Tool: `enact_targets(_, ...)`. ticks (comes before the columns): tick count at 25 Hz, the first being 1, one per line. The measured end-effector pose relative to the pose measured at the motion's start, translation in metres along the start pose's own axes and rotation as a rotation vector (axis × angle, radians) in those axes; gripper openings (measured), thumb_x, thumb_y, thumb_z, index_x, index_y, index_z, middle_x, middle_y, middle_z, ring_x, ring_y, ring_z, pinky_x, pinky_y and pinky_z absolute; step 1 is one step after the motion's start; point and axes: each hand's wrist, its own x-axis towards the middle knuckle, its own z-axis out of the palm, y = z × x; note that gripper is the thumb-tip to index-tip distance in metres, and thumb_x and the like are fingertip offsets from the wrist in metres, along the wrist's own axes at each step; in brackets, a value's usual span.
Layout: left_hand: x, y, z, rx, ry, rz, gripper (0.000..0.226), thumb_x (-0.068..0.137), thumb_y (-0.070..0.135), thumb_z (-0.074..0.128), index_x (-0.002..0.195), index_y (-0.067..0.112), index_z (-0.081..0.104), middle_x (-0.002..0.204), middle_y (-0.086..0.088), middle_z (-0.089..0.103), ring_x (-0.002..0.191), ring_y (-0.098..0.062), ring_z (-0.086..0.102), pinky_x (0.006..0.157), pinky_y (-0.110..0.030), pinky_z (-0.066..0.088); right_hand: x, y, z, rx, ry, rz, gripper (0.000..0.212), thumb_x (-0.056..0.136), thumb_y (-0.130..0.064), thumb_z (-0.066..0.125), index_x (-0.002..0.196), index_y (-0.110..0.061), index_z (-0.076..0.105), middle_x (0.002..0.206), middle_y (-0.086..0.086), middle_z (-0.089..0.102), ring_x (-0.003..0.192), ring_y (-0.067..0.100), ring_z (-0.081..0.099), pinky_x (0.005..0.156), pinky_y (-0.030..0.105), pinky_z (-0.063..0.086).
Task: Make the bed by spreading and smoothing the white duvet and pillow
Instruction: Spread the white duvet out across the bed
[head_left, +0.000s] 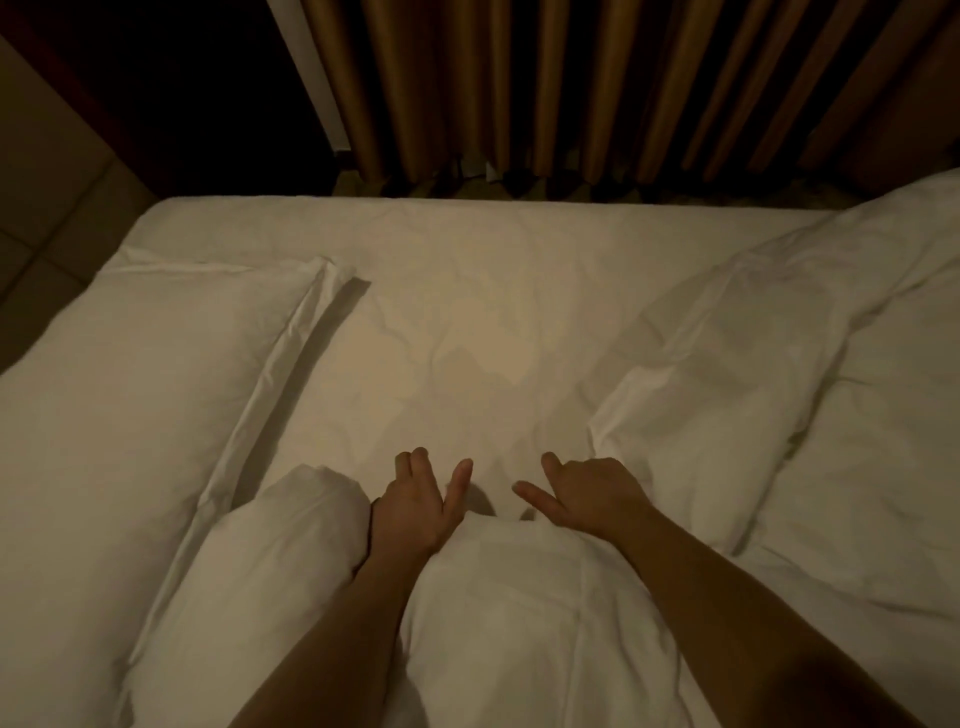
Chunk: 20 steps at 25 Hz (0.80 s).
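A white duvet (810, 395) lies bunched in thick folds over the right side of the bed, and a fold of it (509, 613) runs toward me between my arms. A white pillow (135, 384) lies flat at the left. Bare white sheet (457, 312) shows in the middle. My left hand (421, 499) rests with fingers spread at the front edge of the near fold, beside a rolled lump of duvet (291, 525). My right hand (587, 493) lies spread on the same fold's edge, thumb pointing left. Neither hand grips cloth.
Brown pleated curtains (571, 88) hang behind the far edge of the bed (467, 205). A dark gap (197, 88) lies at the far left, with a pale tiled floor (47, 208) beside the bed's left corner. The room is dim.
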Motion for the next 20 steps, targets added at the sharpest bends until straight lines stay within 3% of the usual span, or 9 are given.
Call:
enact_targets(3, -0.018, 0.003, -0.013, 0.058, -0.019, 0.002, 0.120, 0.066, 0.091, 0.001, 0.143, 0.008, 0.040, 0.143, -0.008, 0.045, 0.110, -0.033, 0.064, 0.085, -0.044, 0.053, -0.018, -0.009, -0.018, -0.006, 0.071, -0.009, 0.084, 0.093, -0.075, 0.009, 0.134, -0.011, 0.045, 0.107, 0.013, 0.071, 0.097, 0.031, 0.068, 0.076, 0.038, 0.043)
enact_targets(6, -0.032, 0.006, -0.031, 0.112, -0.091, -0.003, 0.095, 0.086, 0.084, 0.024, 0.147, 0.012, 0.035, 0.148, -0.007, 0.040, 0.114, -0.035, 0.061, 0.088, -0.044, 0.050, -0.042, -0.025, -0.052, -0.029, 0.153, -0.043, 0.078, 0.096, -0.072, 0.012, 0.129, -0.010, 0.047, 0.103, 0.013, 0.071, 0.096, 0.032, 0.068, 0.076, 0.039, 0.043)
enact_targets(9, -0.027, 0.010, -0.069, 0.173, -0.187, 0.020, 0.076, 0.095, 0.071, 0.020, 0.152, 0.021, 0.034, 0.145, -0.009, 0.043, 0.122, -0.037, 0.052, 0.091, -0.046, 0.044, -0.063, -0.037, -0.114, -0.032, 0.263, -0.061, 0.075, 0.095, -0.074, 0.015, 0.124, -0.012, 0.045, 0.098, 0.012, 0.071, 0.094, 0.032, 0.068, 0.077, 0.039, 0.043)
enact_targets(11, -0.018, 0.025, -0.103, 0.210, -0.140, 0.085, 0.069, 0.096, 0.066, 0.025, 0.152, 0.026, 0.034, 0.142, -0.010, 0.047, 0.119, -0.035, 0.052, 0.087, -0.045, 0.044, -0.079, -0.040, -0.172, -0.026, 0.387, -0.055, 0.071, 0.094, -0.075, 0.016, 0.119, -0.015, 0.044, 0.094, 0.010, 0.070, 0.090, 0.031, 0.067, 0.080, 0.040, 0.046)
enact_targets(13, -0.015, 0.053, -0.137, 0.075, 0.001, 0.085, 0.064, 0.098, 0.070, 0.024, 0.142, 0.026, 0.043, 0.133, -0.006, 0.057, 0.117, -0.031, 0.055, 0.093, -0.047, 0.044, -0.099, -0.040, -0.227, -0.034, 0.547, -0.051, 0.069, 0.089, -0.077, 0.012, 0.110, -0.019, 0.042, 0.085, 0.005, 0.066, 0.081, 0.027, 0.065, 0.081, 0.040, 0.050)
enact_targets(15, -0.016, 0.080, -0.168, -0.054, 0.095, 0.079, 0.063, 0.101, 0.067, 0.014, 0.139, 0.030, 0.048, 0.135, -0.003, 0.058, 0.128, -0.029, 0.048, 0.107, -0.053, 0.032, -0.123, -0.034, -0.263, -0.028, 0.671, -0.037, 0.070, 0.083, -0.082, 0.005, 0.101, -0.023, 0.039, 0.075, -0.001, 0.059, 0.073, 0.023, 0.062, 0.080, 0.039, 0.052)
enact_targets(18, -0.011, 0.090, -0.179, -0.198, 0.063, 0.041, 0.063, 0.105, 0.058, 0.011, 0.142, 0.029, 0.052, 0.144, -0.005, 0.056, 0.138, -0.029, 0.043, 0.117, -0.054, 0.017, -0.155, -0.015, -0.284, 0.053, 0.824, -0.024, 0.084, 0.074, -0.091, -0.007, 0.092, -0.025, 0.041, 0.065, -0.006, 0.054, 0.060, 0.018, 0.056, 0.072, 0.035, 0.049)
enact_targets(20, -0.001, 0.093, -0.172, -0.218, 0.022, 0.119, 0.064, 0.104, 0.060, 0.011, 0.141, 0.031, 0.054, 0.146, -0.001, 0.056, 0.139, -0.025, 0.044, 0.120, -0.053, 0.010, -0.170, -0.003, -0.287, 0.095, 0.908, -0.043, 0.085, 0.074, -0.092, -0.007, 0.088, -0.024, 0.042, 0.060, -0.005, 0.054, 0.053, 0.016, 0.052, 0.062, 0.032, 0.045)
